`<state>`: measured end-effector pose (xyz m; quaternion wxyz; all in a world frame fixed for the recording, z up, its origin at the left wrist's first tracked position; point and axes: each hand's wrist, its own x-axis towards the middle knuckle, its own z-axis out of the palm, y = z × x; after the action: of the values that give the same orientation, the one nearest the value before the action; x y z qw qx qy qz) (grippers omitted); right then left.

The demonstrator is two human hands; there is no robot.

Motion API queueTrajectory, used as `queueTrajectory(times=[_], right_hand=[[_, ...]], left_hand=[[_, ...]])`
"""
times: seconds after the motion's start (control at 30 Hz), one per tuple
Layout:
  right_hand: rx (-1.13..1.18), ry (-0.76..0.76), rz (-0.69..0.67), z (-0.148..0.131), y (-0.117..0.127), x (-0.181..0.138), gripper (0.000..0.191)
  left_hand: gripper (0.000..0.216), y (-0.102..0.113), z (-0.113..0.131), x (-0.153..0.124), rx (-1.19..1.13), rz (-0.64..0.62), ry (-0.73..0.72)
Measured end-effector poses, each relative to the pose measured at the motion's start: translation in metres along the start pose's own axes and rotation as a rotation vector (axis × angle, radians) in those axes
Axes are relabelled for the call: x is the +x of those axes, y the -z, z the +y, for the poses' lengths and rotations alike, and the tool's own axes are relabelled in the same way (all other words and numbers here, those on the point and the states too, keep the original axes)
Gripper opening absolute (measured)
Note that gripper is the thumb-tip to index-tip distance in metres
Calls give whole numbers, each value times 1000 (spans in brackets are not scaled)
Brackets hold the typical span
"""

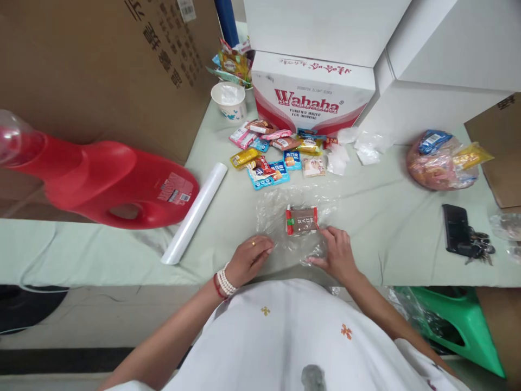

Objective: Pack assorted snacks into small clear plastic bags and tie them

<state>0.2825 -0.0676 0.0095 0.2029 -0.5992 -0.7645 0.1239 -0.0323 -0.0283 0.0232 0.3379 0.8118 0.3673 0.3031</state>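
Observation:
A small brown packet with red ends and a green mark lies on a crinkled sheet of clear plastic film in front of me. At the sheet's near left corner, my left hand is closed, thumb and fingertips pinched together on the film's edge. My right hand rests on the other side with thumb and forefinger apart. Its forefinger reaches the packet's right end, and its thumb touches the film's near right edge. Just beyond the packet lies a pile of colourful snack packets.
Left are a white roll and a big red jug by a cardboard box. Behind stand a paper cup and a Wahaha box. Right are a filled bag, a black case, keys and a green stool.

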Motion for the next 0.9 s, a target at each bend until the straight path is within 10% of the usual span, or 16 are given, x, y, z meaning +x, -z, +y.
queueTrajectory(times=[0.17,0.33,0.47,0.6,0.8,0.9], right_hand=[[112,-120,167,2,8,14,21],[522,-164,-134,40,65,36,25],[725,-462,-310,57,65,77,40],[252,-675,-426,71,59,105,35],[-334,-399,-284,63,81,125,29],[-205,-75,-224,40,63,151,33]], left_hand=[[28,5,-2,0,65,-10,48],[29,15,-17,16,81,57,176],[30,11,-40,50,148,91,308],[30,13,-54,72,312,157,368],[27,31,-15,59,622,577,333],[26,17,14,58,609,382,52]])
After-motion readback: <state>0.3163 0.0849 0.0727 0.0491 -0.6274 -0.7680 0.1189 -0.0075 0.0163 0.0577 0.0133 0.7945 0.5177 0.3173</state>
